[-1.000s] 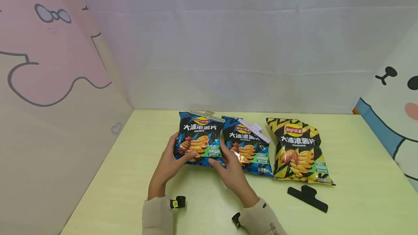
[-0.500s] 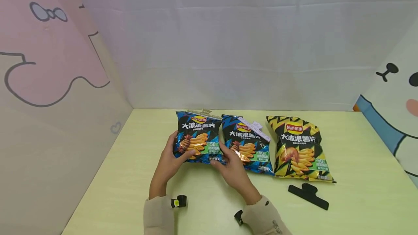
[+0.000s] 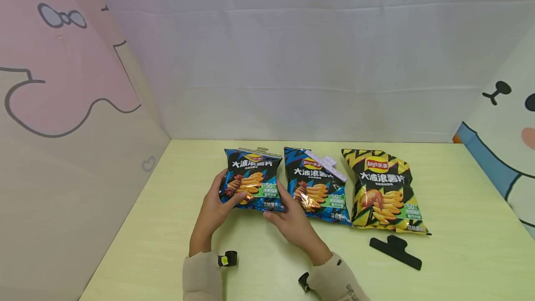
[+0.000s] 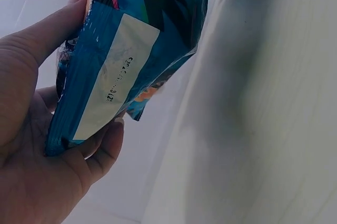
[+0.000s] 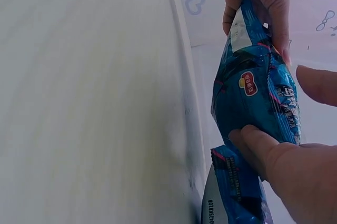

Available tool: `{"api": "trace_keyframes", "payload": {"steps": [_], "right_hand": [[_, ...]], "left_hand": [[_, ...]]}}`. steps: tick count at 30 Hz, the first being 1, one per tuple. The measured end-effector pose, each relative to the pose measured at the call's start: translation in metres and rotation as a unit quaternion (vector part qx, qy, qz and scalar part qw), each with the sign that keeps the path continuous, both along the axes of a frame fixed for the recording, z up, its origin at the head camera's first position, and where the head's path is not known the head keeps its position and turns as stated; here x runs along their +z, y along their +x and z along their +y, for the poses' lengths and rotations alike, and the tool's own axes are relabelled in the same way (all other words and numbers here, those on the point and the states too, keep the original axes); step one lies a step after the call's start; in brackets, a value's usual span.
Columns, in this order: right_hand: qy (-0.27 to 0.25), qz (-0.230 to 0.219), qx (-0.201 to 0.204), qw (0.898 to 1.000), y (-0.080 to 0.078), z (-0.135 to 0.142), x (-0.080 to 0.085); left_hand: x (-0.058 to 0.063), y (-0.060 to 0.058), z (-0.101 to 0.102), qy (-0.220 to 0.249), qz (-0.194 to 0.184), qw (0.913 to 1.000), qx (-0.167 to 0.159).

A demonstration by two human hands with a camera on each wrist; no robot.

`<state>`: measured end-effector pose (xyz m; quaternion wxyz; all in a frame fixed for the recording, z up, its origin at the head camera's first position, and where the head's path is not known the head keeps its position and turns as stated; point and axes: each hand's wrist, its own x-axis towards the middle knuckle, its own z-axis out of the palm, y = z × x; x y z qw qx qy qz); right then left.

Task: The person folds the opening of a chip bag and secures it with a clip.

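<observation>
A blue chip bag is held up at the left of the several bags, a pale ruler-marked bag clip across its top. My left hand grips its left side, thumb on the front; in the left wrist view, the thumb and fingers pinch the bag's sealed edge. At the bag's lower right corner is my right hand. In the right wrist view its fingers lie extended against the bag, while the thumb stands away from it.
A second blue chip bag with a white ruler-marked clip lies just right of the held one. Beside it are a yellow chip bag and, nearer, a black bag clip. A white wall rises behind the table.
The held bag's top has tipped lower, and the bag has shifted slightly left. My right thumb has moved off its front lower edge. The other bags and the black clip stay put.
</observation>
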<state>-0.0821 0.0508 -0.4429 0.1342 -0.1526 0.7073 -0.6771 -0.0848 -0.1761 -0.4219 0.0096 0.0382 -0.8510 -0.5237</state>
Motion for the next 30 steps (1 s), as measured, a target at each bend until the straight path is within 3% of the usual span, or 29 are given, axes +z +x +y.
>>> {"api": "trace_keyframes", "payload": {"steps": [10, 18, 30], "right_hand": [[0.015, 0.007, 0.028, 0.999, 0.002, 0.001, 0.0], [0.02, 0.011, 0.025, 0.999, 0.005, 0.0, 0.001], [0.02, 0.015, 0.037, 0.999, 0.006, -0.002, 0.001]], "left_hand": [[-0.006, -0.001, -0.003, -0.012, -0.006, 0.9999, 0.009], [-0.012, -0.006, -0.003, -0.038, 0.022, 0.999, 0.011], [-0.012, -0.006, -0.005, -0.072, 0.011, 0.9967, 0.035]]}}
